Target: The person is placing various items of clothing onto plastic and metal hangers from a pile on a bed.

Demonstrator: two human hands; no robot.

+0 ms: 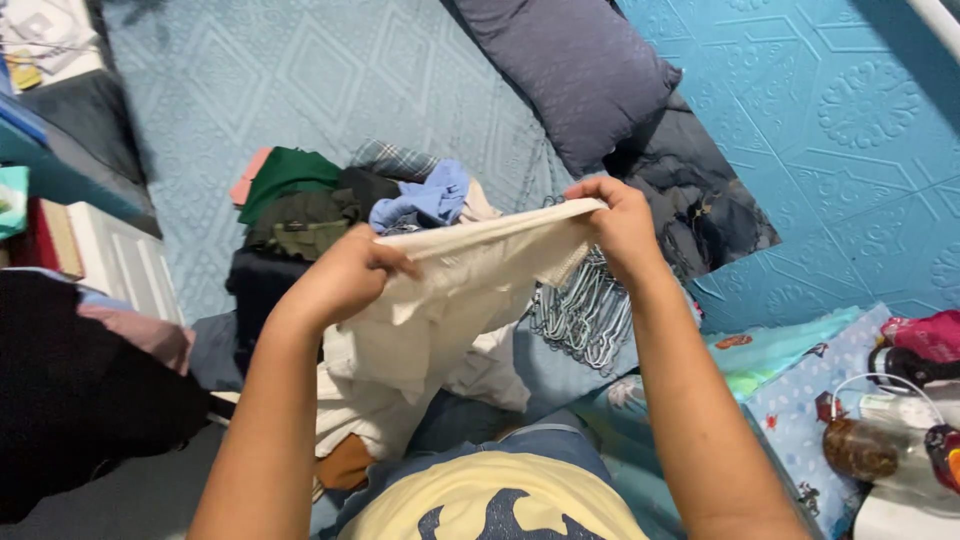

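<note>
Cream cloth point(450, 300) is pinched tight by left hand point(345, 275) and right hand point(620, 225); loose grip may drop it onto the hangers point(585, 310).

The cream cloth point(440, 300) hides part of the clothes pile point(330, 210) and the hangers point(585, 310); the bottle point(860, 450) is blurred.

A cream cloth garment point(440, 300) is held up above the bed point(300, 80), its top edge stretched nearly flat and slanting up to the right. The rest hangs down in loose folds, over a heap of clothes near the bed's lower edge.
</note>
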